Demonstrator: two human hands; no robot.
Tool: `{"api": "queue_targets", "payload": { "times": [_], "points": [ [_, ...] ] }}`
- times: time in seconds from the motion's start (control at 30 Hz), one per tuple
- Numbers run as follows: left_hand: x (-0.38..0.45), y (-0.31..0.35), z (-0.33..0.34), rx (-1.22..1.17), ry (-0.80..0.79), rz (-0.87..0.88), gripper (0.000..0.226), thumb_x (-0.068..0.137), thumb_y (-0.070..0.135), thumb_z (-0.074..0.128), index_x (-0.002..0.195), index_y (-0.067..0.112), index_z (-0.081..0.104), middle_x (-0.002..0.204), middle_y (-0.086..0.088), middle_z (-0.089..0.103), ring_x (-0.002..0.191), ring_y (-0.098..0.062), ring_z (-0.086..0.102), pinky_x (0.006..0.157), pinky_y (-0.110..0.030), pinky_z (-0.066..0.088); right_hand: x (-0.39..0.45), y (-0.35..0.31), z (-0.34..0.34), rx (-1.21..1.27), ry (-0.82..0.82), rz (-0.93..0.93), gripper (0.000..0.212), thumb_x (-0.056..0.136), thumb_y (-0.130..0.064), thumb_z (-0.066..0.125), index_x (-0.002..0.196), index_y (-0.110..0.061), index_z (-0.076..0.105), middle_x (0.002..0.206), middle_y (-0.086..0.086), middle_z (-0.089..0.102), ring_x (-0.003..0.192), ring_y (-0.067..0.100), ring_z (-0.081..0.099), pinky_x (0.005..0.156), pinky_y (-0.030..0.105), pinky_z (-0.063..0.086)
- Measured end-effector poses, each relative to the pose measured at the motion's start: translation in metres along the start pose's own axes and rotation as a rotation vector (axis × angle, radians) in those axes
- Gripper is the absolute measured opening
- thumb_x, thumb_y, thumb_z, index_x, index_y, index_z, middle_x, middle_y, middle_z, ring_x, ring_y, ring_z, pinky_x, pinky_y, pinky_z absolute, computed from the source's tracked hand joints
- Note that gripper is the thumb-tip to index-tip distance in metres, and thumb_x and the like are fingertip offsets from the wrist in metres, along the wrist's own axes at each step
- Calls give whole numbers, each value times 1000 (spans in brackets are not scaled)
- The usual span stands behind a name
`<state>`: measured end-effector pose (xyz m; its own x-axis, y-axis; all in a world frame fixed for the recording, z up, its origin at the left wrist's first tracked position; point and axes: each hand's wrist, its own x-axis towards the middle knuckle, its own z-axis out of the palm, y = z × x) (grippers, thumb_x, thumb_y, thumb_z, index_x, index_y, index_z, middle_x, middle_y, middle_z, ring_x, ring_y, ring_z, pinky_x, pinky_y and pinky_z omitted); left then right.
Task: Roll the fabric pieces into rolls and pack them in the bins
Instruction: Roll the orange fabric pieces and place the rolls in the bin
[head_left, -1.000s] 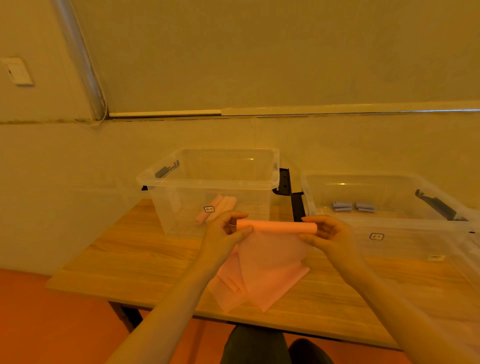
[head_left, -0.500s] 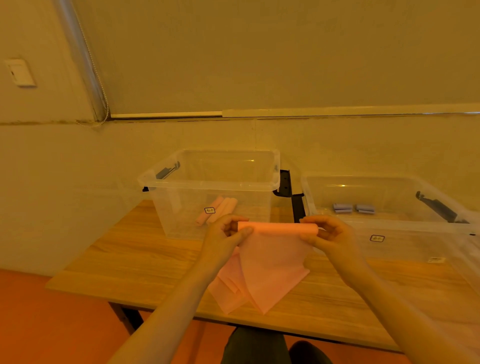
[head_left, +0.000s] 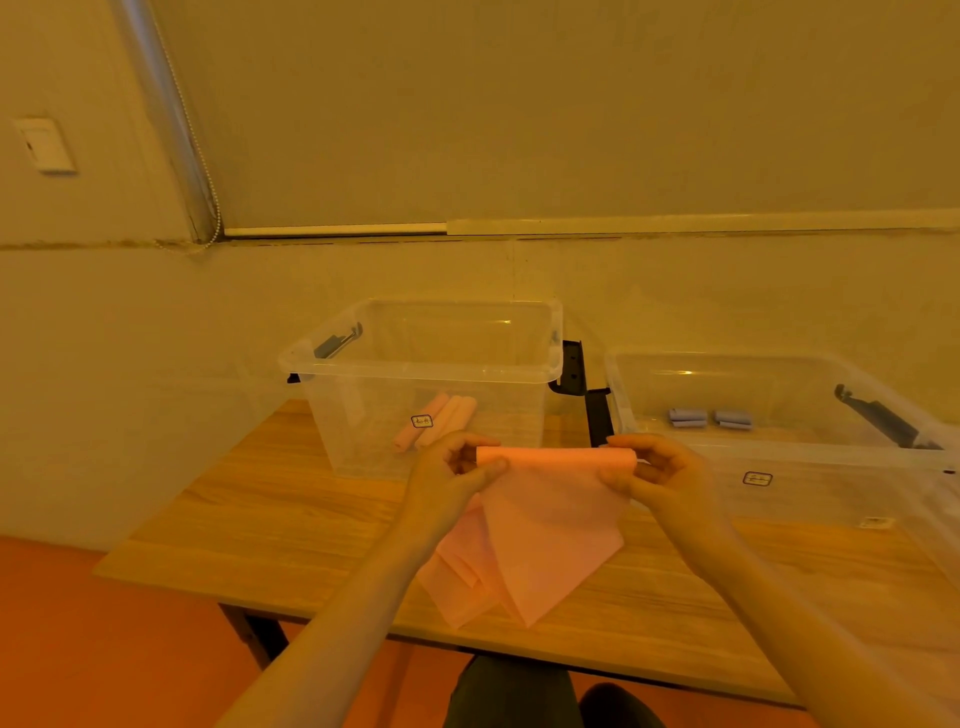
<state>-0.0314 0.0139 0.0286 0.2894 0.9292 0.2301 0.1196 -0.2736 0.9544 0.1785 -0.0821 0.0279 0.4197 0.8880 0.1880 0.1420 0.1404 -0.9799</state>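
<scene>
1. Wooden table stands against a plain wall, with two clear bins at its back.
2. Left hand and right hand each pinch an end of the pink fabric, its top rolled and its tail hanging to the tabletop.
3. Uneven turning would likely cone the roll; a loosened pinch would unwind it.
4. Left bin, holding pink rolls, stands just behind the hands; its rim could snag the loose tail.
5. Right bin crowds the right side; open tabletop lies left.

wooden table, wall switch, beaded blind cord
</scene>
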Motion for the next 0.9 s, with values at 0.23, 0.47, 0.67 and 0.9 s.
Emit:
{"api": "queue_targets", "payload": {
  "times": [0.23,0.47,0.67,0.9],
  "points": [
    [-3,1,-1,9,-43,17,24,78,12,75,98,23,67,98,10,65,88,-9,63,67,-16,52,3,5,-1,-34,17,-5,25,78,-10,70,95,-27,62,103,-5,63,95,11,60,74,25,52],
    [-1,-6,3,41,-33,30,16,82,16,71,94,26,67,95,6,66,90,-11,62,74,-23,52,6,16,-1,-10,17,32,22,82,-11,67,97,-26,62,106,-7,61,96,10,58,74,27,52],
    [-1,-12,5,42,-82,27,23,80,13,72,94,29,65,97,12,64,86,-6,62,67,-16,51,10,29,-2,-46,14,56,21,85,-18,65,103,-27,63,110,-7,58,97,14,58,69,31,54],
    [12,-24,9,68,-42,-4,22,83,18,70,104,24,64,102,11,62,90,-6,61,68,-19,54,23,40,1,-13,-43,91,31,81,-10,69,109,-21,61,108,-8,59,97,10,58,68,26,51]
  ]
}}
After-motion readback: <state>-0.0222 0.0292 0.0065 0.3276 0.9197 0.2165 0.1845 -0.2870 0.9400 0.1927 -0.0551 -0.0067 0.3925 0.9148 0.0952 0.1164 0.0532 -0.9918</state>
